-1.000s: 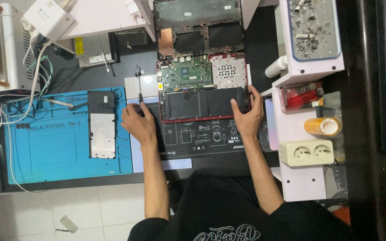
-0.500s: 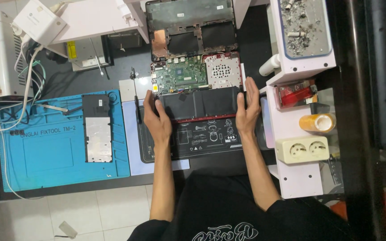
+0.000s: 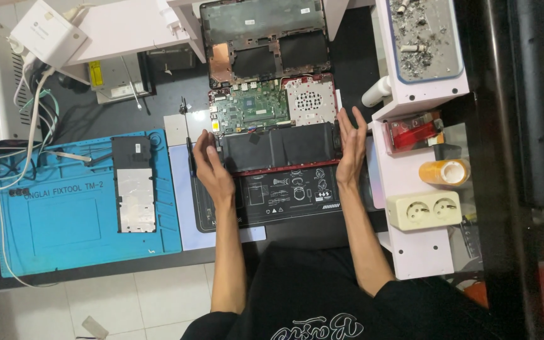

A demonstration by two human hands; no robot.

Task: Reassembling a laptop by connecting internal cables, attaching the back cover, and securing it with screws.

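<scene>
Head view: we see the opened laptop base [image 3: 272, 123] on the black mat [image 3: 272, 201], battery [image 3: 278, 146] toward the person. We find the left hand [image 3: 208, 165] and right hand [image 3: 351, 148] flanking the battery ends, fingers extended, gripping nothing. We note a screwdriver [image 3: 189, 141] beside the left hand.

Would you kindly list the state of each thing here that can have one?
Laptop: opened up, circuit board exposed.
Battery: seated in the laptop.
Left hand: open, at the battery's left end.
Right hand: open, at its right end.
Socket strip: nothing plugged in.
</scene>
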